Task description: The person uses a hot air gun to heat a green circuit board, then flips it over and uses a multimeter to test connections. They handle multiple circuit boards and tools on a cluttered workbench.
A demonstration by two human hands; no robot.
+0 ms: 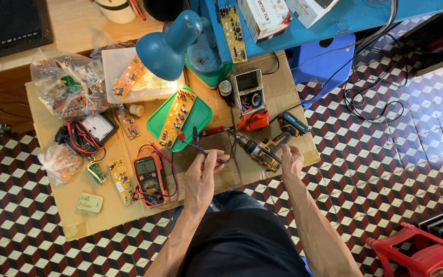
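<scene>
Start at the far left of the cardboard sheet (73,218) spread on the patterned floor: clear plastic bags of parts (67,84) lie along its upper left, with an analogue meter (97,126) and its red and black leads just below them. Moving rightward, small circuit boards (121,179) lie near the lower left, and beside them sits an orange digital multimeter (148,177) wrapped in its own leads. Above that, a green plastic tray (201,115) carries a long yellow circuit board (177,117), and a teal desk lamp (167,46) leans over a white tray (another board lies in it). Your left hand (201,177) hovers just right of the multimeter, fingers curled closed around a thin dark probe (206,151) whose tip points toward the green tray's lower edge. A red-handled screwdriver (216,130) lies just above the hand. Further right, a grey open box with wiring (248,91) stands near the sheet's top. Your right hand (292,160) rests at the sheet's right edge, closed loosely, touching the rear of a yellow and black cordless drill (265,149) that lies on its side; whether the fingers actually grasp it you cannot tell from here. A blue plastic stool (324,59) stands beyond.
</scene>
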